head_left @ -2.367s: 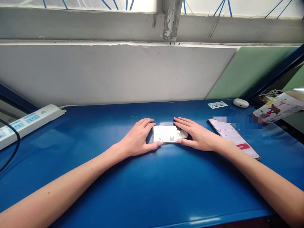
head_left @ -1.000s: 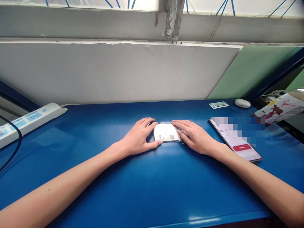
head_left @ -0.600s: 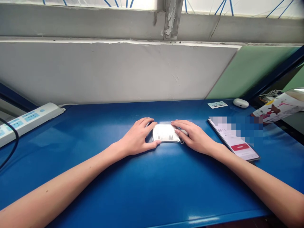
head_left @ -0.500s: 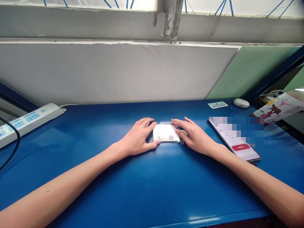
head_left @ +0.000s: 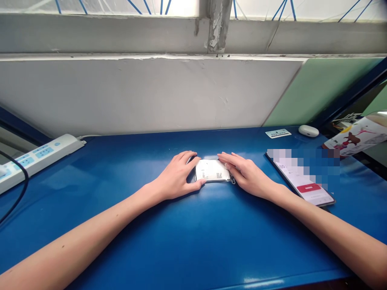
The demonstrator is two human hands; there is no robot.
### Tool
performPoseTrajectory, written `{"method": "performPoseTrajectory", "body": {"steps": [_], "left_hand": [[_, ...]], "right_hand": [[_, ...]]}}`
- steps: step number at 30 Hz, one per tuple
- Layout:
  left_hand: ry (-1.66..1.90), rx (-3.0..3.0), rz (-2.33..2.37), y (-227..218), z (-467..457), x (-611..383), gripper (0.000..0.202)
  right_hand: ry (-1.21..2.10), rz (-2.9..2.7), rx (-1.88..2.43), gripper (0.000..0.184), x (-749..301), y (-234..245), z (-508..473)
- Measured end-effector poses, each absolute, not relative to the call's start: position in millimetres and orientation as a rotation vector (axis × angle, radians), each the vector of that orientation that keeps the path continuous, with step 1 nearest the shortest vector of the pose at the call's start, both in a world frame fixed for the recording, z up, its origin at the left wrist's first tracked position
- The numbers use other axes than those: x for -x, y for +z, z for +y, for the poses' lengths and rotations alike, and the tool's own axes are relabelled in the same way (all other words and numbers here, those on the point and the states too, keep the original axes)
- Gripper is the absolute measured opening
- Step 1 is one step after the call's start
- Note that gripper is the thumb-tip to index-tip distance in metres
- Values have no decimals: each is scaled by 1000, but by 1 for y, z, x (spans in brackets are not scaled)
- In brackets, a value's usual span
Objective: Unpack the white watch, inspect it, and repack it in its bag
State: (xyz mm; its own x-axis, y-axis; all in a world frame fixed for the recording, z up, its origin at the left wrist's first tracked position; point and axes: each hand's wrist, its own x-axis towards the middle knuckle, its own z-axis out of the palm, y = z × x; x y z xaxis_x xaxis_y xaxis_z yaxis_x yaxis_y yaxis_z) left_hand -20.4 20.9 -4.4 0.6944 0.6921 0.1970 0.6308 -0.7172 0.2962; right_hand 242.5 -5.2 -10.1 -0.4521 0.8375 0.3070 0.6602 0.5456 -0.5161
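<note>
White packet [head_left: 212,170] at frame centre, print too tiny to read, left hand [head_left: 178,174] thumb-and-fingers spread around one end, right hand's [head_left: 246,173] fingers bunched opposite, pinch unclear, phone [head_left: 298,181] right of frame ("00:" legible)

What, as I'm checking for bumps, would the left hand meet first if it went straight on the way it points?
The left hand would likely meet the white packet first, lying right in front of it; beyond is the right hand. Depth is unclear.
</note>
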Motion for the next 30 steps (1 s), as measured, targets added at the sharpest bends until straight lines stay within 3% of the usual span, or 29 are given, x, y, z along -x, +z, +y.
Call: {"method": "performPoseTrajectory", "body": {"steps": [18,26,30], "left_hand": [[405,-2716,1081,-3,19,20,59],[500,-2722,1074,-3,20,18,55],[497,-2717,1068,-2,20,18,53]], "right_hand": [[530,-2283,1212,44,-251,-7,-3],[28,-2339,1147,25,-259,-9,0],[65,-2430,1137,23,-259,-3,-4]]}}
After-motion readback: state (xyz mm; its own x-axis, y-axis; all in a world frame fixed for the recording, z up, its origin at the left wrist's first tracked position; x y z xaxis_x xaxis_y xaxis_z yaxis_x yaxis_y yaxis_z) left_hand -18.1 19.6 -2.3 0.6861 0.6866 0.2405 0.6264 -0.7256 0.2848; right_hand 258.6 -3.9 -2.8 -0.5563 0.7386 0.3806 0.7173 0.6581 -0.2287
